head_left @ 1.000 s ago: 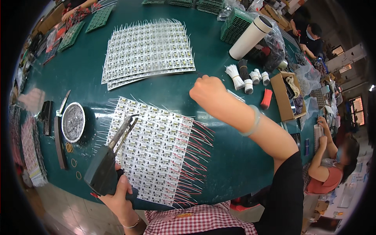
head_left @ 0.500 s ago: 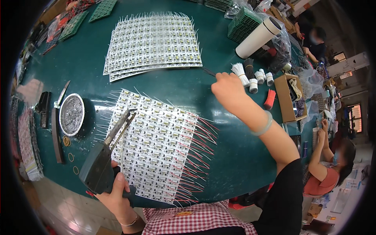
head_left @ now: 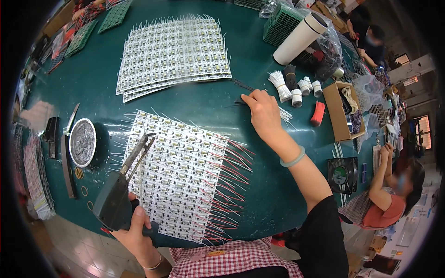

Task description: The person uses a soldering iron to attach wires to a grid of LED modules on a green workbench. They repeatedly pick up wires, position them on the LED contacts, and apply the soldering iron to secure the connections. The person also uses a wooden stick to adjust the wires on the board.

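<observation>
My left hand (head_left: 136, 231) grips a black soldering gun (head_left: 118, 192) at the near table edge, its long tip lying over a panel of small white circuit boards (head_left: 178, 173) with red and white wires fanned out to the right. My right hand (head_left: 262, 111) reaches across the green table and pinches thin dark wires (head_left: 241, 85) lying beyond that panel. Next to that hand are bundles of white and black wire (head_left: 296, 88). A pale bangle (head_left: 293, 160) circles the right wrist.
A second stack of board panels (head_left: 174, 53) lies farther back. A round metal dish (head_left: 82, 141) and a dark bar sit at the left. A white tube (head_left: 301, 37), green trays, an open cardboard box (head_left: 340, 111) and a small fan (head_left: 342, 173) stand at the right. Another person (head_left: 394, 190) works at the right.
My right hand has moved rightward and away over the table to the dark wires near the bundles. The left hand keeps the soldering gun in much the same place.
</observation>
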